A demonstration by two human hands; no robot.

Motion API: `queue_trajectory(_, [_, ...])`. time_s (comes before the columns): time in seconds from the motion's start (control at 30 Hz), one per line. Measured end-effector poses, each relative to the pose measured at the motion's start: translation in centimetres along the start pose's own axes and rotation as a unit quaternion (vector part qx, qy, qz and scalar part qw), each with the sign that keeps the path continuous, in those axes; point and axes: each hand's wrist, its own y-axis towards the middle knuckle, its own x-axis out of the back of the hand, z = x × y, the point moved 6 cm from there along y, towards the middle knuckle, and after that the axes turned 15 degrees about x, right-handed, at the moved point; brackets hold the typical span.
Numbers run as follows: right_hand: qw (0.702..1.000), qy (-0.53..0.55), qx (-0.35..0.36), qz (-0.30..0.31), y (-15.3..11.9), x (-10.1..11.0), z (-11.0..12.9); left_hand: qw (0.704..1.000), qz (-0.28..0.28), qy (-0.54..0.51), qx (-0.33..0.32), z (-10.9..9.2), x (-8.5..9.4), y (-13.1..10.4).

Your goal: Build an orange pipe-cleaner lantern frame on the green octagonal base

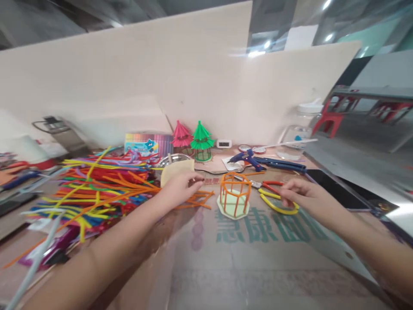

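A small cage of orange pipe cleaners (235, 189) stands on a pale green base in the middle of the cardboard-covered table (245, 258). My left hand (180, 187) lies just left of the cage. Its fingertips are pinched together on loose orange pipe cleaners (199, 199) at the edge of the big pile. A pale yellow sheet (176, 169) sits right behind that hand. On the other side of the cage, my right hand (301, 192) has its fingers curled onto the yellow-handled scissors (276, 207). A red-handled tool (272, 184) lies beside them.
A large heap of mixed-colour pipe cleaners (97, 185) covers the left. At the back stand a pink (181, 135) and a green (201, 140) pipe-cleaner pavilion, a colourful box (145, 144) and a blue glue gun (250, 159). A dark phone (335, 189) lies on the right.
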Motion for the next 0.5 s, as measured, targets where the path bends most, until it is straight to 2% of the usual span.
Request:
queue_trajectory(0.1, [0.995, -0.097, 0.004, 0.03, -1.2, 0.7, -1.0, 0.998, -0.013, 0.023, 0.054, 1.8, 2.7, -0.6])
queue_trajectory(0.17, [0.988, -0.147, 0.014, 0.053, -1.8, 0.8, -1.1, 0.996, -0.017, 0.026, 0.088, 2.8, 3.4, -1.4])
queue_trajectory(0.27, [0.982, -0.156, 0.089, 0.06, -2.1, 0.6, -0.4, 0.995, -0.01, 0.025, 0.097, 3.2, 2.7, -2.4])
queue_trajectory(0.33, [0.978, -0.162, 0.128, 0.036, -2.1, 0.8, 0.1, 0.996, -0.008, 0.013, 0.089, 2.8, 1.8, -2.8])
queue_trajectory(0.4, [0.977, -0.184, 0.113, -0.001, -1.8, 1.3, 0.1, 0.997, -0.01, -0.003, 0.081, 2.3, 1.0, -3.0])
queue_trajectory(0.5, [0.963, -0.241, 0.119, 0.003, -0.4, 1.4, 0.6, 0.998, -0.011, -0.031, 0.061, 0.9, 0.6, -2.5])
